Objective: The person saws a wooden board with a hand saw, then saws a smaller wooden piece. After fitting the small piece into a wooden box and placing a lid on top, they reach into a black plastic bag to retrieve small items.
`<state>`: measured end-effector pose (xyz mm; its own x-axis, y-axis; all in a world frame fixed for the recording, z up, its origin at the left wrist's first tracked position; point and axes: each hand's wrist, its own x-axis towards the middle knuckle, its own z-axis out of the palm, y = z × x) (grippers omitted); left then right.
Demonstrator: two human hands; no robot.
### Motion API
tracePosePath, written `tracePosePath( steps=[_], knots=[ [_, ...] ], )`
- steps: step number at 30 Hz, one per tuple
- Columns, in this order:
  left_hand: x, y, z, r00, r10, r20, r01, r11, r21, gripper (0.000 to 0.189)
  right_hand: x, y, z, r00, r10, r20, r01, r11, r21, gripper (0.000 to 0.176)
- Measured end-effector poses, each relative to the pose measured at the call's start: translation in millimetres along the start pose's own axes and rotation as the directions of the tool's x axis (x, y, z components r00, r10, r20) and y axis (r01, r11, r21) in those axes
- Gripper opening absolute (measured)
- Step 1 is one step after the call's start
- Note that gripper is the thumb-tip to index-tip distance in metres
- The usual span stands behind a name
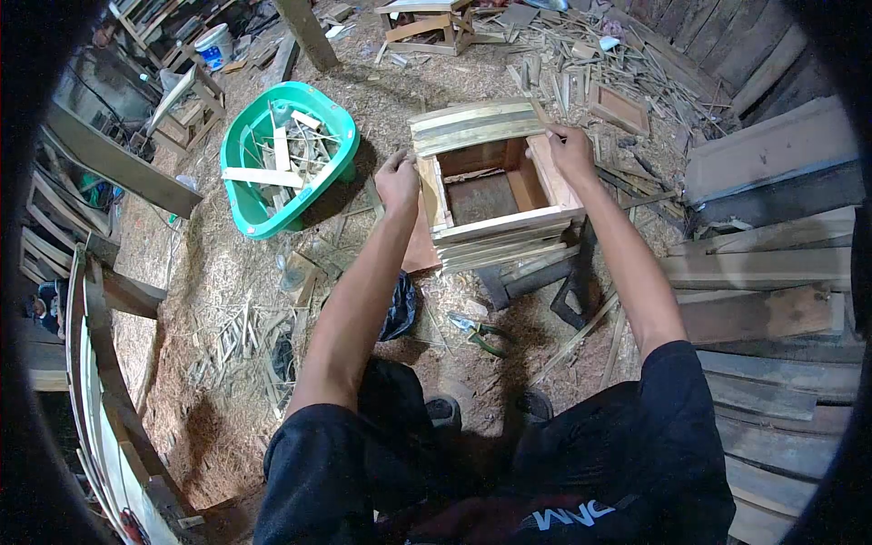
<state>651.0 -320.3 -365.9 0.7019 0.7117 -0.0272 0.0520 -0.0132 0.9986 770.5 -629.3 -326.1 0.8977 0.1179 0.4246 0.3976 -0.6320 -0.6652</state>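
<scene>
In front of me a small wooden cabinet [501, 223] stands tilted, with a square opening facing up and its hollow inside showing. A panel of light and dark strips [477, 127] covers its far end. My left hand [397, 184] is closed on the cabinet's left edge, fingers curled over the frame. On the opposite edge my right hand [570, 154] grips the frame near the far corner; some of its fingertips are hidden. A dark stand [536, 286] shows below the cabinet's near side. Green-handled pliers [481, 334] lie on the ground between the cabinet and my feet.
A green basin [238, 204] holding wood offcuts stands to the left. Sawdust and scraps cover the ground. Stacked boards [758, 268] line the right side. A wooden post [307, 34], a white bucket [214, 45] and a small wooden frame [619, 109] are farther off.
</scene>
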Motion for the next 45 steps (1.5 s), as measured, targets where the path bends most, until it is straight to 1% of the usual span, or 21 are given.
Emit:
tracePosePath(
  steps=[3,6,9,11,12,13,15,16,17,21,26,30,33,35,36,38,39,41,42,43,45],
  knots=[
    [-21.0,23.4,0.4,0.996,0.092,-0.008,-0.091,0.994,0.066,0.036,-1.3,-0.5,-0.7,1.000,-0.001,-0.004,0.001,1.000,-0.019,0.022],
    [-23.3,22.3,1.2,0.980,0.190,-0.053,-0.174,0.960,0.219,0.032,-1.7,0.8,1.8,1.000,-0.020,-0.006,0.020,1.000,0.002,0.022],
    [-18.8,25.0,-0.8,0.997,0.075,-0.031,-0.066,0.968,0.243,0.033,0.4,5.8,0.8,1.000,-0.027,0.014,0.026,0.997,0.080,0.023],
    [-16.9,23.9,-1.7,0.995,0.096,-0.029,-0.085,0.960,0.267,0.032,2.2,9.8,4.7,1.000,-0.018,0.014,0.016,0.992,0.125,0.025],
    [-14.8,22.4,-2.6,0.994,0.106,-0.029,-0.094,0.955,0.280,0.032,2.2,8.8,3.3,0.999,0.020,0.026,-0.023,0.990,0.139,0.026],
    [-10.4,15.4,-1.4,0.995,0.095,-0.025,-0.087,0.974,0.209,0.031,1.7,7.5,2.8,0.998,0.058,0.039,-0.063,0.986,0.155,0.027],
    [-5.9,7.0,-0.8,0.994,0.109,-0.019,-0.104,0.979,0.178,0.031,1.7,6.2,3.6,0.991,0.117,0.058,-0.127,0.969,0.213,0.029],
    [-14.5,19.3,-1.6,0.993,0.117,-0.020,-0.112,0.980,0.163,0.031,2.4,8.3,3.6,0.990,0.126,0.067,-0.137,0.969,0.204,0.028],
    [-23.0,32.2,-4.8,1.000,0.022,-0.003,-0.021,0.979,0.202,0.031,3.8,9.9,3.9,0.988,0.135,0.075,-0.148,0.969,0.197,0.028],
    [-16.6,30.4,-5.6,1.000,-0.020,-0.006,0.021,0.971,0.239,0.033,6.2,11.1,5.1,0.983,0.173,0.059,-0.179,0.977,0.114,0.026],
    [-9.8,27.4,-5.1,0.999,-0.045,-0.010,0.046,0.962,0.271,0.033,4.2,5.8,1.5,0.987,0.154,0.046,-0.159,0.977,0.142,0.025],
    [-9.9,24.7,-7.6,0.999,-0.016,0.040,0.006,0.974,0.226,0.032,4.8,8.0,2.7,0.991,0.123,0.045,-0.128,0.985,0.120,0.026],
    [-7.1,19.5,-8.6,0.998,-0.008,0.056,-0.005,0.975,0.221,0.035,3.1,0.7,2.5,1.000,0.011,0.003,-0.011,0.978,0.209,0.030],
    [-10.0,22.7,-10.5,0.996,-0.018,0.086,-0.002,0.975,0.222,0.042,-3.5,-12.3,-4.5,0.995,-0.080,-0.063,0.082,0.996,0.038,0.031],
    [-9.7,20.0,-8.3,0.997,-0.005,0.075,-0.001,0.997,0.081,0.045,-5.6,-20.6,-7.6,0.988,-0.128,-0.090,0.124,0.991,-0.049,0.032],
    [-3.4,0.4,-0.7,0.999,0.012,0.051,-0.002,0.980,-0.200,0.051,-6.5,-23.2,-5.6,0.953,-0.236,-0.189,0.217,0.969,-0.116,0.032],
    [-2.8,-0.2,-1.6,0.994,0.073,0.085,-0.063,0.992,-0.113,0.062,-8.0,-26.0,-6.2,0.928,-0.289,-0.233,0.258,0.954,-0.155,0.032],
    [-8.8,-4.8,0.4,0.985,0.171,0.011,-0.171,0.981,0.092,0.065,-12.6,-30.8,-10.0,0.936,-0.310,-0.165,0.279,0.942,-0.185,0.030],
    [-22.1,10.1,2.7,0.974,0.225,-0.016,-0.218,0.957,0.194,0.067,-15.3,-33.7,-12.5,0.938,-0.319,-0.133,0.290,0.936,-0.201,0.029],
    [-46.8,41.3,-0.1,0.966,0.258,0.027,-0.250,0.899,0.361,0.066,-18.4,-34.8,-13.7,0.921,-0.367,-0.130,0.338,0.919,-0.201,0.028],
    [-52.7,48.4,-1.2,0.888,0.443,0.124,-0.451,0.783,0.427,0.064,-25.7,-38.7,-15.7,0.880,-0.459,-0.120,0.431,0.879,-0.203,0.027]
  ],
)
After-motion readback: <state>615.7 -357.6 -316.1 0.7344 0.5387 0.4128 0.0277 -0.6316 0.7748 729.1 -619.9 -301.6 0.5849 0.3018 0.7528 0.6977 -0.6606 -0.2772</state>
